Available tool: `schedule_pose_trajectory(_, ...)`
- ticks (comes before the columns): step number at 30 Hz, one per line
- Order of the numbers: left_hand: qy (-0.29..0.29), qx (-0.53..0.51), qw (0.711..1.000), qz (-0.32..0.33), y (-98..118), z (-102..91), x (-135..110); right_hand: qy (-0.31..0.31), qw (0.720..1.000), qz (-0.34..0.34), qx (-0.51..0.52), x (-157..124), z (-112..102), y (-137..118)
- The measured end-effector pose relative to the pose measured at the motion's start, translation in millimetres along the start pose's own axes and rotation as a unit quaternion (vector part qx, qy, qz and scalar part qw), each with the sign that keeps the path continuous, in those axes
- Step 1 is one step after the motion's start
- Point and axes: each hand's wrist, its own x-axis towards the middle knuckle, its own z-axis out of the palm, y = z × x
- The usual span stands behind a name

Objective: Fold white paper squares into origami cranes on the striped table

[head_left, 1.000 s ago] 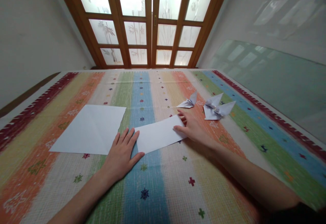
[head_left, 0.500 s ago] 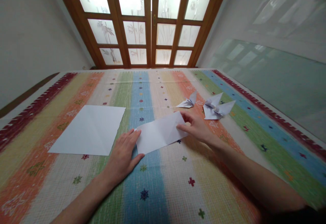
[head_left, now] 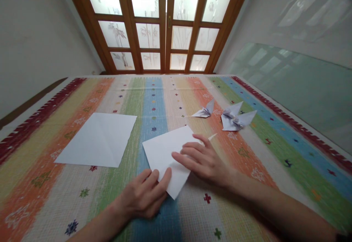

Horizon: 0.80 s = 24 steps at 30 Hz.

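Observation:
A folded white sheet of paper lies at an angle in front of me, over the blue and pale stripes of the tablecloth. My left hand grips its lower left edge; the index finger rests on top and the thumb is hidden. Over the right part of the paper, my right hand is held with its fingers stretched out and slightly apart. A thin white paper tip sticks out beyond the right hand's knuckles.
Left of my hands lies another white sheet, flat, with faint creases and a torn right edge. At the right stand folded paper pieces, a smaller one and a larger cluster. The striped tablecloth covers the table.
The paper has turned from a long strip to a wider, more tilted shape. My left hand has moved down and closed on its lower edge; my right hand has come down over it.

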Motion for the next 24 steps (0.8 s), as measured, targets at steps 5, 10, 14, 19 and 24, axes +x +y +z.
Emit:
schedule_pose_trajectory(5,0.034,-0.012,0.999,0.011,15.9,-10.7,8.7,0.045,0.995,-0.023,0.086,-11.9,-2.2,7.1)
schedule_pose_trajectory(10,-0.01,0.002,0.999,0.031,-0.2,-14.2,-2.3,0.069,0.98,0.026,0.186,-33.9,10.6,23.7)
schedule_pose_trajectory(14,-0.098,-0.012,0.995,0.026,-26.3,-11.7,-16.5,-0.011,0.969,0.047,0.242,-50.0,22.9,34.0)
schedule_pose_trajectory(19,-0.123,-0.091,0.988,0.008,-47.7,-8.8,-21.4,-0.063,0.951,0.095,0.288,-57.7,27.7,39.9)
schedule_pose_trajectory(24,-0.143,-0.157,0.977,-0.031,-57.2,3.9,-22.8,-0.091,0.937,0.117,0.318,-56.2,27.4,40.8)
